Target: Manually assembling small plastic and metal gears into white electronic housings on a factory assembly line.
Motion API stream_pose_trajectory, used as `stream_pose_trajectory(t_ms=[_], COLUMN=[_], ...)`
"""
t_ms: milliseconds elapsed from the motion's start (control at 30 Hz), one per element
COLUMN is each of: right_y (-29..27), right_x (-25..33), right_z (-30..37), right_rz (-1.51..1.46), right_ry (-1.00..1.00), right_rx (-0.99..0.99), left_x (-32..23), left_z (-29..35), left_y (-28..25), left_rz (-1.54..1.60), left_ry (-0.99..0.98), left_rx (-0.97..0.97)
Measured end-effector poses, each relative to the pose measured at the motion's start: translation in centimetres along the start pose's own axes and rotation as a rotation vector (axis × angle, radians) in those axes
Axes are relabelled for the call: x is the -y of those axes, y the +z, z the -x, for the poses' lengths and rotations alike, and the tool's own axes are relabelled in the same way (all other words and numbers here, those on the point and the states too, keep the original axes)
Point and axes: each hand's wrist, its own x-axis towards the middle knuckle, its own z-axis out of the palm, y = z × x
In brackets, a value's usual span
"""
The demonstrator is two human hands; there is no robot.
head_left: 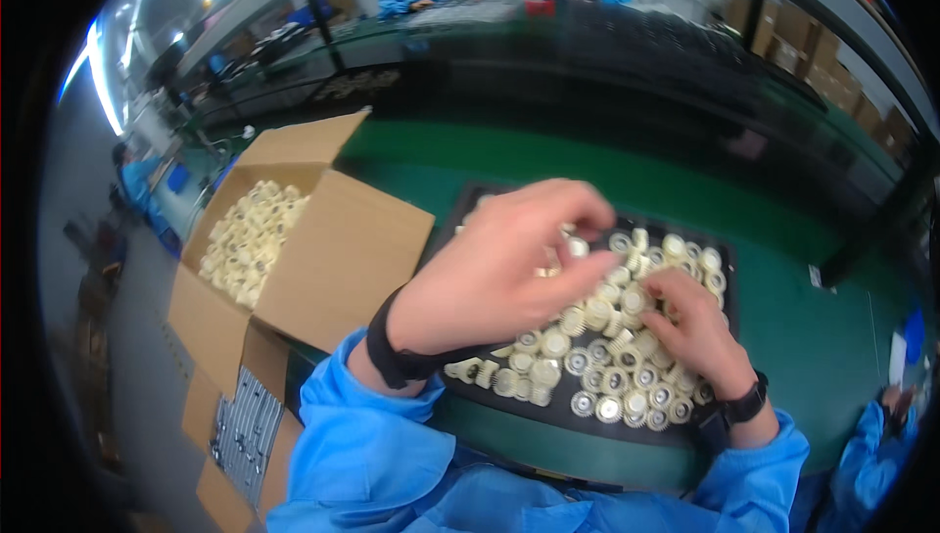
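Note:
Many small cream-coloured plastic gears (609,408), several with a grey metal-looking centre, lie in a loose layer on a black tray (573,421). Above the tray's left part hovers my left hand (509,264), fingers bent and thumb apart, with nothing plainly between them; it hides the gears beneath. My right hand (700,332) reaches down among the gears on the right side. Its thumb and index finger close around a gear at the fingertips, partly hidden. Both wrists wear black bands, and blue sleeves cover my forearms.
Left of the tray stands an open cardboard box (357,249) full of similar cream gears (250,244). Below it, another open carton (245,435) holds metal rods. The green table (783,337) carries the tray. Co-workers in blue sit beyond, and one is at lower right (862,455).

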Motion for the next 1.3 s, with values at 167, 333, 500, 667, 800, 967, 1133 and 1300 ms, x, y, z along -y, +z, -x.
stream_pose_trajectory(t_ms=[167, 333, 500, 667, 800, 967, 1133, 1300], right_y=[-0.1, -0.8, -1.1, -1.1, -0.6, -0.4, -0.8, -0.8], right_x=[0.7, 1.6, 0.4, -0.7, -0.7, -1.4, -1.9, -1.8], right_z=[-0.1, -0.4, -0.7, -1.1, -1.6, -2.0, -1.6, -1.9], right_rz=[0.028, 0.016, 0.001, 0.012, -0.043, 0.054, 0.081, 0.031], right_ry=[-0.009, -0.021, 0.020, 0.051, 0.108, 0.089, 0.136, 0.161], right_rx=[-0.028, -0.057, -0.110, -0.176, -0.257, -0.242, -0.250, -0.259], left_x=[0.4, 11.0, 22.8, 32.0, 38.3, 43.9, 44.7, 42.4], left_z=[-6.9, -14.3, -16.6, -14.5, -12.7, -13.1, -14.0, -14.1], left_y=[-0.3, -0.5, -6.0, -11.8, -13.4, -13.5, -10.7, -10.8], left_rz=[-0.223, -0.496, -0.609, -0.587, -0.769, -0.958, -0.852, -1.056], left_ry=[0.089, -0.432, -0.620, -0.816, -0.910, -0.879, -0.843, -0.826], left_rx=[0.024, 0.134, 0.054, -0.242, -0.229, -0.030, -0.068, -0.072])
